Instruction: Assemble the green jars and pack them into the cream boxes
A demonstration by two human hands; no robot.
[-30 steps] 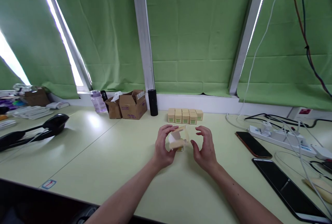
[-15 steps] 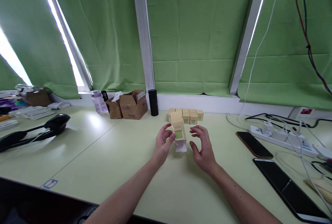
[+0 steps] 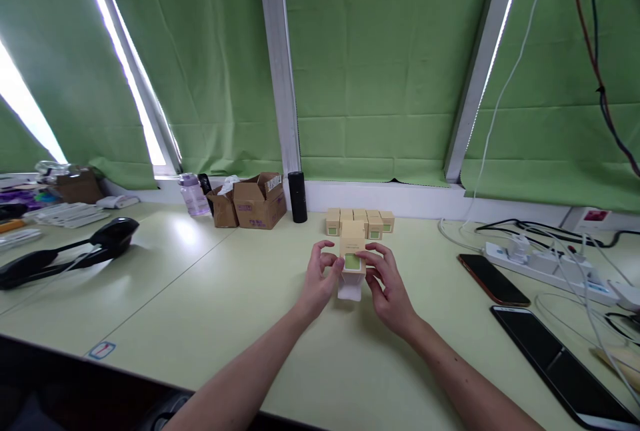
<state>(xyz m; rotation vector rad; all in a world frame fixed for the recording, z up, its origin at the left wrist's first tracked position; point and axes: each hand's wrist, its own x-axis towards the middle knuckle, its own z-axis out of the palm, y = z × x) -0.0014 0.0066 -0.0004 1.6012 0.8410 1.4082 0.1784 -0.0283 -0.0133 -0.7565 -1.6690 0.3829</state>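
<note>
I hold a small tan carton with a green label (image 3: 353,251) upright above the desk, its white bottom flap hanging open towards me. My left hand (image 3: 320,281) pinches its left side. On the other side my right hand (image 3: 387,284) grips the carton with fingers curled round it. Behind it, a row of several matching tan cartons (image 3: 360,222) stands on the pale green table (image 3: 200,291) near the wall.
Two open brown cardboard boxes (image 3: 253,201), a black cylinder (image 3: 297,196) and a clear bottle (image 3: 189,194) stand at the back left. A black stapler-like tool (image 3: 65,254) lies far left. Two phones (image 3: 495,279), a tablet and a power strip (image 3: 545,259) with cables lie on the right.
The carton was turned from lying tilted in my left hand to upright with its label facing me. My right hand, open before, closed on its right side.
</note>
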